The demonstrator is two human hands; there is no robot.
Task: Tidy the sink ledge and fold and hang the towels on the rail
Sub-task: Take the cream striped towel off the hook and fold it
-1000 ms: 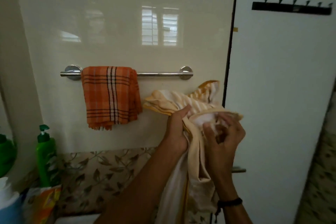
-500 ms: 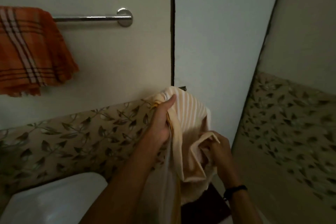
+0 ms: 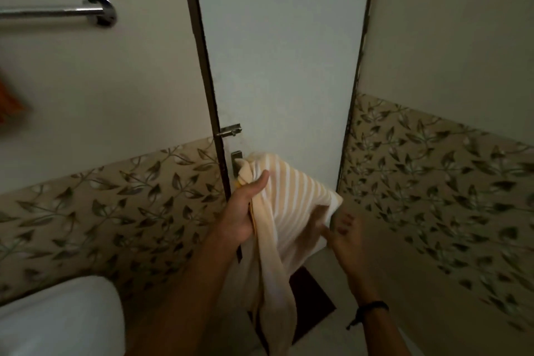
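One striped towel [image 3: 291, 205], mid-fold, is clamped by the left hand [image 3: 239, 217]; a corner must be caught by the spread right hand [image 3: 345, 237].

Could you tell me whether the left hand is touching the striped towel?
Touching. The head view shows the left hand gripping the striped towel, thumb across its bunched top.
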